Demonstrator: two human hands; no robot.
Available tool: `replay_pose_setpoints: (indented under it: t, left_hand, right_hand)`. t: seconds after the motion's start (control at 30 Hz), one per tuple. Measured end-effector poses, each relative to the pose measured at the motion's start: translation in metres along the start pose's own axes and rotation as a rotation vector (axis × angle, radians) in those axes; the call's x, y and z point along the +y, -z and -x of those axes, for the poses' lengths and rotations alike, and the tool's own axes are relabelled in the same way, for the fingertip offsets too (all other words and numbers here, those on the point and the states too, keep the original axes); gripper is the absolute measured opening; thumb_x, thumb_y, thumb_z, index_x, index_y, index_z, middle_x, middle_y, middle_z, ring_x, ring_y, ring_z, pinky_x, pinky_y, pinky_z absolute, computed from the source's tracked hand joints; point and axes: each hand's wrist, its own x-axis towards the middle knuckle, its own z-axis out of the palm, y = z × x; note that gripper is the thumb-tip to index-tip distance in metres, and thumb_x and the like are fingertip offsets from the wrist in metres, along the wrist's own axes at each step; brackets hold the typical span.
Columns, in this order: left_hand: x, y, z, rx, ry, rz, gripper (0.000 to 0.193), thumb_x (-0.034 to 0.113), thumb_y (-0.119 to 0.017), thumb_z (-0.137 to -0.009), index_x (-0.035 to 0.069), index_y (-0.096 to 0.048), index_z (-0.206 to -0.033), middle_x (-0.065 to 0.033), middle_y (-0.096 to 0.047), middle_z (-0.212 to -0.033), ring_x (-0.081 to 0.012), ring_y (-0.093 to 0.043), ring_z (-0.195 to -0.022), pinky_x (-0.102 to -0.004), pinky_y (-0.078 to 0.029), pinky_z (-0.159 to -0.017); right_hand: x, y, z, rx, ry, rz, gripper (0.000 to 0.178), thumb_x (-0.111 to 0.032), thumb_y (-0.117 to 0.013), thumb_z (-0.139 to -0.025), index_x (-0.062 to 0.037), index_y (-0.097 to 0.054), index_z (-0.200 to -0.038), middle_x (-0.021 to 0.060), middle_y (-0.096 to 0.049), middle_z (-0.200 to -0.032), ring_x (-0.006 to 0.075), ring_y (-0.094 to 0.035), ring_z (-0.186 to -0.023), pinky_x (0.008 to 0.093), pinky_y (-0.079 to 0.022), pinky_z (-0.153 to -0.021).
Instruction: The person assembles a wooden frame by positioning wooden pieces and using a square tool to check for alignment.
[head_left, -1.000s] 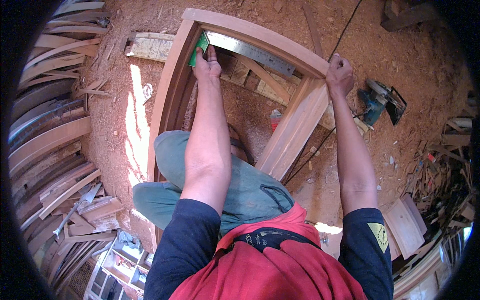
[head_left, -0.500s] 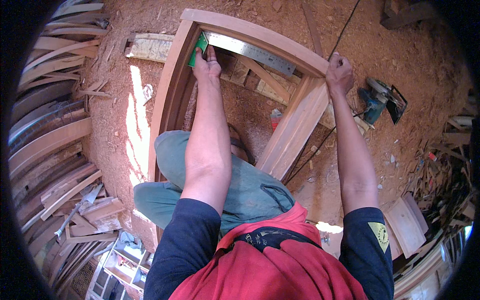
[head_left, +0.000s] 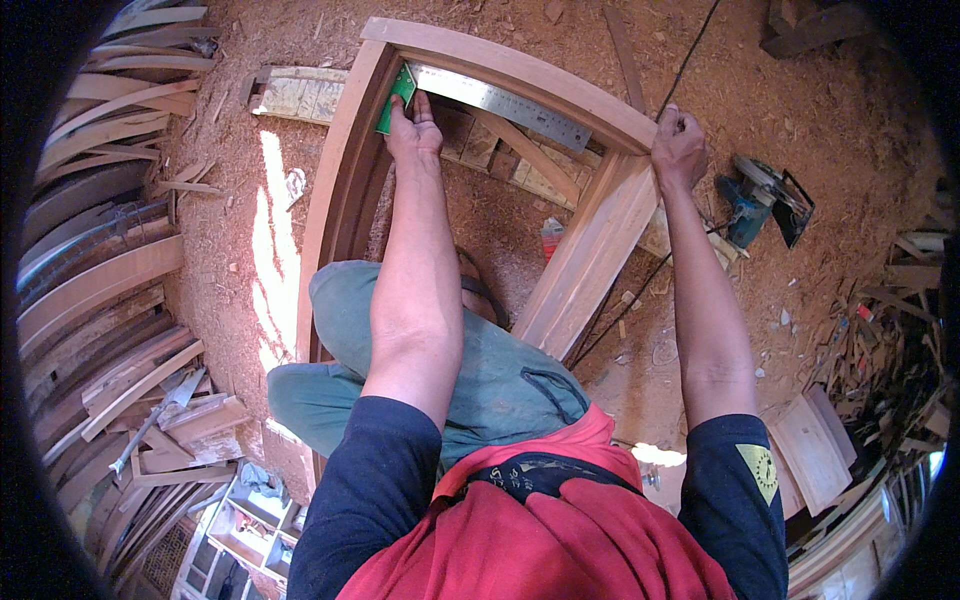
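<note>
A wooden frame (head_left: 330, 215) lies around my legs, its far rail (head_left: 520, 62) bending away in the wide view. Inside its far left corner sits a try square with a green stock (head_left: 397, 98) and a steel blade (head_left: 500, 103) that runs along the far rail. My left hand (head_left: 415, 128) holds the stock against the left rail, thumb on it and fingers behind. At the far right corner, my right hand (head_left: 680, 148) is closed around the end of the frame, next to the right rail (head_left: 585, 255).
A circular saw (head_left: 760, 200) rests on the sawdust-covered ground right of the frame, with a black cord (head_left: 690, 55) nearby. Stacked curved timber (head_left: 110, 270) lines the left side. Wood offcuts (head_left: 905, 320) are heaped at right. A tool box (head_left: 245, 525) stands at lower left.
</note>
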Motion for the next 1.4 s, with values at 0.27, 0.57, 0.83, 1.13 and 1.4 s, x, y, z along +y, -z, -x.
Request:
replay_pose_setpoints:
  t: [0.27,0.57,0.83,1.13,1.4]
  left_hand:
    - [0.005,0.002,-0.005,-0.033,0.016,0.025,0.027,0.007,-0.057,-0.093,-0.003,-0.050,-0.118,-0.0168,-0.060,-0.108,-0.0310,-0.064,-0.094,-0.0416,-0.060,-0.082]
    - [0.001,0.004,-0.009,-0.022,0.013,0.011,0.025,0.009,-0.058,-0.093,-0.003,-0.053,-0.115,-0.0158,-0.061,-0.107,-0.0300,-0.063,-0.095,-0.0417,-0.060,-0.082]
    - [0.010,-0.001,-0.004,-0.012,0.015,0.000,0.023,0.010,-0.056,-0.094,0.000,-0.054,-0.114,-0.0154,-0.061,-0.108,-0.0293,-0.063,-0.097,-0.0402,-0.059,-0.083]
    - [0.020,-0.033,0.074,-0.032,0.008,-0.302,0.031,0.026,-0.060,-0.088,0.007,-0.054,-0.112,-0.0109,-0.063,-0.102,-0.0258,-0.068,-0.081,-0.0363,-0.058,-0.070]
    - [0.040,-0.105,0.151,-0.706,0.010,-0.433,0.039,0.033,-0.046,-0.086,0.001,-0.056,-0.107,-0.0213,-0.065,-0.104,-0.0341,-0.069,-0.084,-0.0458,-0.058,-0.079]
  right_hand:
    - [-0.001,-0.003,-0.001,0.024,0.021,-0.014,0.047,-0.049,-0.048,-0.089,-0.0063,-0.069,-0.089,0.0187,-0.069,-0.086,0.0393,-0.065,-0.084,0.0491,-0.048,-0.075]
    - [0.000,-0.004,-0.001,0.052,0.013,-0.001,0.045,-0.048,-0.050,-0.089,-0.0073,-0.069,-0.087,0.0175,-0.069,-0.085,0.0388,-0.065,-0.085,0.0493,-0.049,-0.076]
    - [-0.007,-0.003,0.001,0.028,0.000,-0.005,0.046,-0.049,-0.049,-0.089,-0.0090,-0.070,-0.088,0.0160,-0.070,-0.086,0.0385,-0.066,-0.085,0.0489,-0.049,-0.076]
    - [-0.006,0.000,0.002,-0.026,-0.041,0.037,0.048,-0.052,-0.046,-0.090,-0.0105,-0.070,-0.092,0.0153,-0.071,-0.089,0.0371,-0.067,-0.087,0.0487,-0.050,-0.077]
    - [0.007,-0.003,-0.005,0.014,-0.018,0.052,0.049,-0.051,-0.046,-0.090,-0.0100,-0.071,-0.093,0.0168,-0.070,-0.089,0.0382,-0.067,-0.088,0.0480,-0.051,-0.078]
